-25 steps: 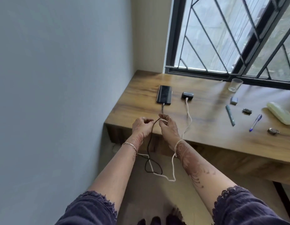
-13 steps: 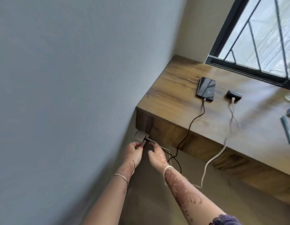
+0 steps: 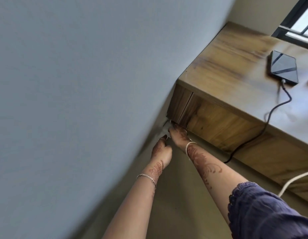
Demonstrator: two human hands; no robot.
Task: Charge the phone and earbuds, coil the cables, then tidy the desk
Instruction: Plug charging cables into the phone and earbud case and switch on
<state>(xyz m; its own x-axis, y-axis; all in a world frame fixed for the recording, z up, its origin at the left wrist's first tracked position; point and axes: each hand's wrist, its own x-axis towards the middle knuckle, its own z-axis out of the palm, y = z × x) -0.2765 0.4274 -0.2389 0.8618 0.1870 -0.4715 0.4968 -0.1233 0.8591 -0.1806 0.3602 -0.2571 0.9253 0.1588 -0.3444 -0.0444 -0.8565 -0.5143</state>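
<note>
Plain grey-blue wall [image 3: 63, 83] fills the left side. Low against it, left hand [image 3: 161, 150], fingers curled, just below a small pale wall plate [image 3: 165, 127]; can't tell whether it grips anything. Right hand [image 3: 178, 135] just beside it, fingertips at the plate under the left front corner of the brown wooden desk [image 3: 227, 66]; grip hidden, can't tell. Black rectangular phone [image 3: 284, 66] lies flat near the desk's back edge, thin black cable [image 3: 272, 114] plugged into its near end and dropping over the front edge. Thick white cable [image 3: 292, 181] hangs below the desk front, far right.
</note>
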